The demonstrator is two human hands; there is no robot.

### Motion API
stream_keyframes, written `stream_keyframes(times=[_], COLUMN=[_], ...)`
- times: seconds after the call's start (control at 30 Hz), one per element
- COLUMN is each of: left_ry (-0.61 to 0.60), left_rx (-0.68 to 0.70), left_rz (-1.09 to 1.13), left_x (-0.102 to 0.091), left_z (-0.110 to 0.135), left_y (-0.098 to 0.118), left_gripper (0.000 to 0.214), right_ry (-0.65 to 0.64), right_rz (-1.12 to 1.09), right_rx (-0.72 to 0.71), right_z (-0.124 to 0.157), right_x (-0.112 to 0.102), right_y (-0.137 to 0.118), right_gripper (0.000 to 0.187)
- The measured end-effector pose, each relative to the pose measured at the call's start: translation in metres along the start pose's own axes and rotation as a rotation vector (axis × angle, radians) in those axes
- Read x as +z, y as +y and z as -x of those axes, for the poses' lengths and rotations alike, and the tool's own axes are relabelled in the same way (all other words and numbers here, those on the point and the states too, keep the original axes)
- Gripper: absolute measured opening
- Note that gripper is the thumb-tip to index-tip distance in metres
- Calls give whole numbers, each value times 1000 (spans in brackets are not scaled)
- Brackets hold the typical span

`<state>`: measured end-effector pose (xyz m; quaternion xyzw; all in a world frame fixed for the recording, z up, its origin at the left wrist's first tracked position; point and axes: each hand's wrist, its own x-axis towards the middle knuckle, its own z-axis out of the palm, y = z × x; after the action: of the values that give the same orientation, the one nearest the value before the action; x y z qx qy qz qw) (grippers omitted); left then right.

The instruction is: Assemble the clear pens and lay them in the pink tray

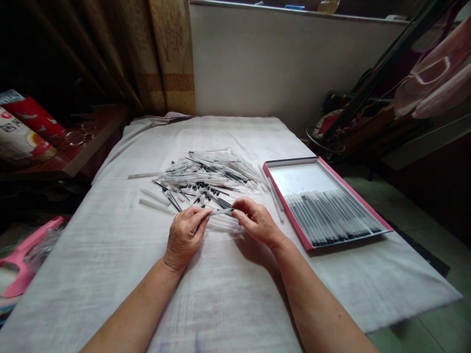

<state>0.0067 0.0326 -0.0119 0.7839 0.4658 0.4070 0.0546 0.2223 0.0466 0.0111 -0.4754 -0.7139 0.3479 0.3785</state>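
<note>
Between my two hands a slim translucent pen lies level above the cloth. My left hand pinches its left end, and my right hand grips the right end, where something dark shows at the fingertips. Just beyond them spreads a loose pile of clear pen barrels, thin black refills and small black pen parts. To the right, a pink-edged shallow box holds a row of assembled pens, their dark ends toward me.
A pale cloth covers the table. On a wooden side table at left stand a printed food package and glasses. A pink plastic item sits low at left. A patterned curtain and white wall close off the back.
</note>
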Motion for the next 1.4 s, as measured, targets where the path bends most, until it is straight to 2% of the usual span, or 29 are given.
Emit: stream_keyframes(times=[0.07,0.2,0.33,0.47,0.6,0.8,0.93,1.07,1.17,1.27,1.4], left_ry=[-4,-11,-13,-14,-10,-12,-17,-21,-18,-16,-15], left_rx=[6,13,-4,-10,-4,7,17,10,18,23,22], left_rz=[1,6,-1,-9,-8,-19,-16,-15,-14,-13,-13], left_x=[0,0,0,0,0,1,1,1,1,0,0], left_z=[0,1,0,0,0,1,1,1,1,1,1], left_y=[0,0,0,1,1,0,0,0,0,1,1], left_gripper=[23,23,23,24,24,24,23,22,22,22,22], right_ry=[-4,-2,8,2,3,0,-15,-27,-38,-38,-35], right_rz=[5,86,95,69,168,135,186,148,141,183,147], right_rx=[5,16,-13,-4,-24,-38,-34,-30,-36,-38,-32], right_z=[0,-1,0,0,-1,0,0,0,1,0,0], right_x=[1,1,-2,-2,-2,-4,-4,-4,-4,-4,-5], right_y=[0,1,-1,-1,1,0,1,1,1,1,0], right_gripper=[13,31,14,10,24,13,20,14,13,19,14])
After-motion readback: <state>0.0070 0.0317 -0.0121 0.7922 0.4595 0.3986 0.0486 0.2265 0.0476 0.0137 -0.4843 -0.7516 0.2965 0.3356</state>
